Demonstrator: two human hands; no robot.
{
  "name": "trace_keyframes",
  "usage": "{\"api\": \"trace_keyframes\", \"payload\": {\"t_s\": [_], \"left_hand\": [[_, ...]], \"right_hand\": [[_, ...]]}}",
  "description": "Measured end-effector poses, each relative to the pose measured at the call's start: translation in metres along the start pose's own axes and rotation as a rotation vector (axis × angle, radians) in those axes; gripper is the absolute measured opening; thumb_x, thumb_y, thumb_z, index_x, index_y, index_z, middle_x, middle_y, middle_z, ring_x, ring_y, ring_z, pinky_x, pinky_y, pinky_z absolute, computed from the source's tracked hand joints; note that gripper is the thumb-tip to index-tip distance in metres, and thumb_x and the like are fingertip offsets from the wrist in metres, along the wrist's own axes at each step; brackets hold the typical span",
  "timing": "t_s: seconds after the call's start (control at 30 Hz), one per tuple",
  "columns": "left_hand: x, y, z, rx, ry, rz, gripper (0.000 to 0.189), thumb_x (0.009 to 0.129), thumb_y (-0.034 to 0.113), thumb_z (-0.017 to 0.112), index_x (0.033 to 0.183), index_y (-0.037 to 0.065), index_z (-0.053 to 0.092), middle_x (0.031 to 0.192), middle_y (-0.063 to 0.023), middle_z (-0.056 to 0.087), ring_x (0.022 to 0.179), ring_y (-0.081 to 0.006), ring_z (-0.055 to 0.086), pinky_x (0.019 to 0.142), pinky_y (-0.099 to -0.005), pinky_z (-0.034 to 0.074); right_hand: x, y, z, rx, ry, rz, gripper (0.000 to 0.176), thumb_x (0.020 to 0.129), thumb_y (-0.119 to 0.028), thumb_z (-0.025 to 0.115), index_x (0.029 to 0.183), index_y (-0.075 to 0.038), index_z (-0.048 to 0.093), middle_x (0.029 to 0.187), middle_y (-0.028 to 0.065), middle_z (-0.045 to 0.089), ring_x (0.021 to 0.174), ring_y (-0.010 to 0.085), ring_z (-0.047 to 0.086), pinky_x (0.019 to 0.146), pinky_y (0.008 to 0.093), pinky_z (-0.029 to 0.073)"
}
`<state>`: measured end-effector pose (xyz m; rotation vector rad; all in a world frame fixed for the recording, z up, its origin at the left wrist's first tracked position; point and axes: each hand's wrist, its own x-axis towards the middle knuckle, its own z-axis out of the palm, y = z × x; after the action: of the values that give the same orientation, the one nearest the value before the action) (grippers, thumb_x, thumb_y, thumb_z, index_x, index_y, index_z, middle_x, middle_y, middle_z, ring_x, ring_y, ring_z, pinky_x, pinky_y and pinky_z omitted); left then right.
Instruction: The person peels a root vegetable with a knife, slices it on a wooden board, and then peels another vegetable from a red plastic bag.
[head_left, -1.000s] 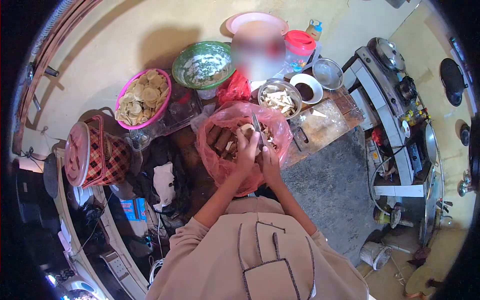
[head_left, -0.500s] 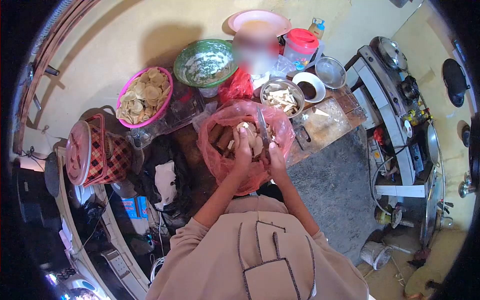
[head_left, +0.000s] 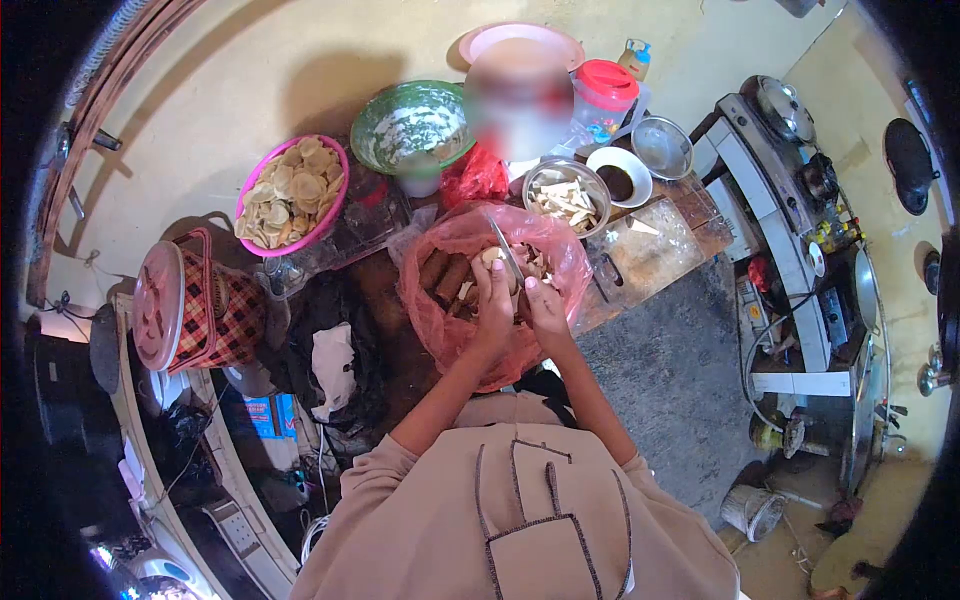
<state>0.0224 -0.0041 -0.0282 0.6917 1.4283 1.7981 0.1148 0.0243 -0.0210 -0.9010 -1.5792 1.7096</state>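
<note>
My left hand (head_left: 494,302) is closed on a pale peeled piece (head_left: 492,257) over an open pink plastic bag (head_left: 430,330). My right hand (head_left: 545,312) grips a knife (head_left: 504,246), whose blade points up and to the left, close beside the piece. Its handle is hidden in my fingers. Inside the bag lie brown unpeeled roots (head_left: 452,281) on the left and peelings (head_left: 536,262) around my hands. Just beyond the bag, at the upper right, a metal bowl (head_left: 602,213) holds pale cut sticks (head_left: 566,200).
A stained cutting board (head_left: 660,262) lies right of the bag. Behind stand a white bowl (head_left: 640,186) of dark liquid, a green basin (head_left: 400,125) and a red-lidded jug (head_left: 606,90). A pink basket (head_left: 343,190) of pale slices is at the left, a stove (head_left: 765,165) at the right.
The knife has tilted further left and its blade has moved left towards the pale piece. My right hand has shifted left, nearer my left hand.
</note>
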Motion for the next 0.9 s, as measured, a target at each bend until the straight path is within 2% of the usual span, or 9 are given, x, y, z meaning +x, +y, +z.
{"api": "trace_keyframes", "payload": {"t_s": [0.17, 0.27, 0.43, 0.57, 0.63, 0.7, 0.77, 0.83, 0.9], "left_hand": [[0.000, -0.005, 0.001, 0.062, 0.021, 0.003, 0.037, 0.094, 0.032, 0.029, 0.118, 0.005, 0.029, 0.109, -0.0130, 0.043, 0.099, -0.0194, 0.045, 0.086, -0.0302, 0.037], [-0.004, 0.013, 0.007, -0.045, 0.029, -0.037, 0.036, 0.093, 0.029, 0.030, 0.116, 0.001, 0.027, 0.107, -0.0162, 0.041, 0.100, -0.0226, 0.041, 0.089, -0.0337, 0.031], [-0.005, 0.014, 0.007, 0.100, 0.050, 0.041, 0.034, 0.093, 0.028, 0.029, 0.114, 0.001, 0.029, 0.104, -0.0158, 0.042, 0.097, -0.0224, 0.042, 0.088, -0.0334, 0.032], [-0.002, 0.012, 0.001, 0.104, -0.022, 0.085, 0.031, 0.093, 0.025, 0.030, 0.112, 0.001, 0.030, 0.099, -0.0141, 0.044, 0.091, -0.0214, 0.045, 0.084, -0.0324, 0.035], [-0.006, 0.022, 0.007, 0.077, 0.028, 0.098, 0.029, 0.093, 0.024, 0.030, 0.111, 0.001, 0.031, 0.097, -0.0131, 0.045, 0.089, -0.0205, 0.045, 0.083, -0.0318, 0.036], [-0.006, 0.022, 0.009, 0.090, 0.045, 0.143, 0.030, 0.093, 0.025, 0.030, 0.111, 0.001, 0.032, 0.096, -0.0126, 0.046, 0.088, -0.0201, 0.046, 0.081, -0.0317, 0.037], [-0.003, 0.009, 0.006, 0.144, 0.029, 0.220, 0.033, 0.094, 0.027, 0.028, 0.111, 0.000, 0.033, 0.095, -0.0126, 0.048, 0.087, -0.0202, 0.047, 0.079, -0.0320, 0.038], [-0.004, 0.011, 0.007, 0.115, 0.026, 0.199, 0.029, 0.093, 0.024, 0.030, 0.111, 0.001, 0.033, 0.097, -0.0123, 0.047, 0.087, -0.0197, 0.047, 0.080, -0.0315, 0.038], [-0.002, 0.010, 0.008, 0.044, 0.009, 0.161, 0.028, 0.093, 0.023, 0.030, 0.111, 0.002, 0.033, 0.098, -0.0122, 0.047, 0.088, -0.0195, 0.047, 0.080, -0.0311, 0.038]], "right_hand": [[-0.002, 0.001, 0.007, 0.078, 0.082, -0.049, 0.036, 0.093, -0.024, 0.035, 0.102, 0.005, 0.055, 0.092, 0.0088, 0.060, 0.085, 0.0136, 0.054, 0.079, 0.0270, 0.041], [-0.001, 0.004, 0.005, 0.016, 0.068, -0.021, 0.036, 0.092, -0.024, 0.036, 0.101, 0.006, 0.055, 0.089, 0.0104, 0.060, 0.084, 0.0144, 0.054, 0.078, 0.0278, 0.041], [0.009, 0.022, 0.009, -0.028, 0.117, -0.182, 0.036, 0.092, -0.025, 0.037, 0.101, 0.004, 0.055, 0.087, 0.0120, 0.061, 0.082, 0.0155, 0.055, 0.077, 0.0291, 0.042], [0.002, 0.013, 0.004, -0.063, 0.090, -0.024, 0.036, 0.091, -0.025, 0.037, 0.103, 0.003, 0.055, 0.092, 0.0152, 0.061, 0.084, 0.0215, 0.058, 0.077, 0.0310, 0.042], [-0.001, 0.003, 0.007, -0.210, 0.139, -0.070, 0.034, 0.091, -0.024, 0.037, 0.102, 0.003, 0.055, 0.087, 0.0135, 0.060, 0.078, 0.0214, 0.056, 0.072, 0.0313, 0.042], [-0.006, -0.007, 0.014, -0.467, 0.205, -0.229, 0.032, 0.092, -0.022, 0.037, 0.099, 0.003, 0.055, 0.074, 0.0081, 0.058, 0.065, 0.0169, 0.052, 0.063, 0.0303, 0.042], [0.001, -0.006, 0.022, -0.417, 0.289, -0.373, 0.031, 0.091, -0.022, 0.038, 0.094, 0.004, 0.054, 0.069, 0.0099, 0.056, 0.062, 0.0185, 0.052, 0.061, 0.0320, 0.042], [0.000, -0.001, 0.024, -0.406, 0.339, -0.376, 0.031, 0.092, -0.023, 0.038, 0.088, 0.003, 0.055, 0.065, 0.0097, 0.055, 0.059, 0.0181, 0.051, 0.058, 0.0314, 0.041], [-0.003, 0.001, 0.023, -0.435, 0.358, -0.244, 0.033, 0.092, -0.026, 0.037, 0.083, 0.000, 0.056, 0.062, 0.0073, 0.054, 0.054, 0.0160, 0.049, 0.054, 0.0284, 0.041]]}}
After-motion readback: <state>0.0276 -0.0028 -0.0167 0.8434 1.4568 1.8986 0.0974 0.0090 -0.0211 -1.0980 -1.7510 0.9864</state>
